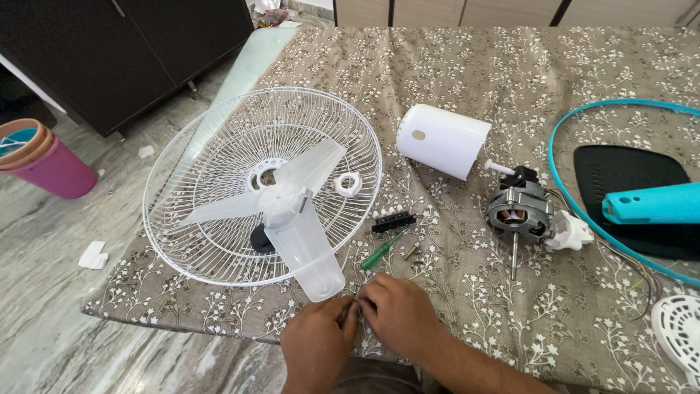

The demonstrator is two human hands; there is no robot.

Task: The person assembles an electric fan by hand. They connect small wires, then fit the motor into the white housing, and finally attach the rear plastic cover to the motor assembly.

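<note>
My left hand (317, 338) and my right hand (397, 314) meet at the table's front edge, fingertips pinched together on a tiny part I cannot make out. Just above them lies a clear three-bladed fan blade (295, 211) resting in a white wire fan guard (204, 138). A green-handled screwdriver (382, 252), a black button strip (394, 221) and a small screw (412, 252) lie close to my right hand. Further right sits a fan motor (519, 211) with its shaft pointing toward me, and a white motor cover (442, 140).
A floral brown cloth (510, 66) covers the table. At the right are a teal guard ring (561, 182), a black base with a teal stem (652, 204) and a white grille piece (678, 325). Pink and orange buckets (44, 160) stand on the floor at left.
</note>
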